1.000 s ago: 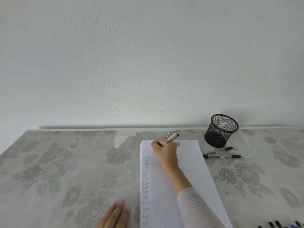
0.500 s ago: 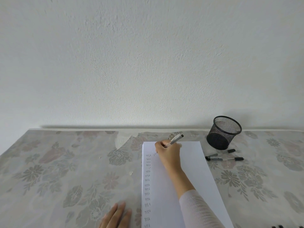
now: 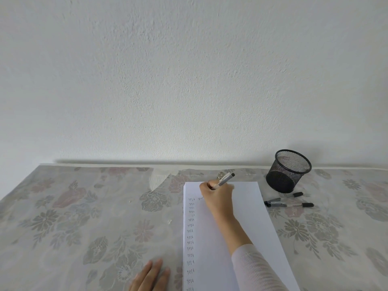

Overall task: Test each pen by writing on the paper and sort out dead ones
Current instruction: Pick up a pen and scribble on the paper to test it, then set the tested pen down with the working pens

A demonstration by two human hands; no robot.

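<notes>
Right hand (image 3: 218, 198) — grip clamped on the pen (image 3: 225, 180) at the paper's (image 3: 252, 206) twelve o'clock end; left hand (image 3: 153, 278) flat beside it, so paper may skid.

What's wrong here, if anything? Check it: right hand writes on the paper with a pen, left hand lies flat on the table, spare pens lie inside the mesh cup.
Head view shows the spare pens on the table beside the mesh cup, not inside it. The right hand does write on the paper with a pen; left hand lies flat.
</notes>
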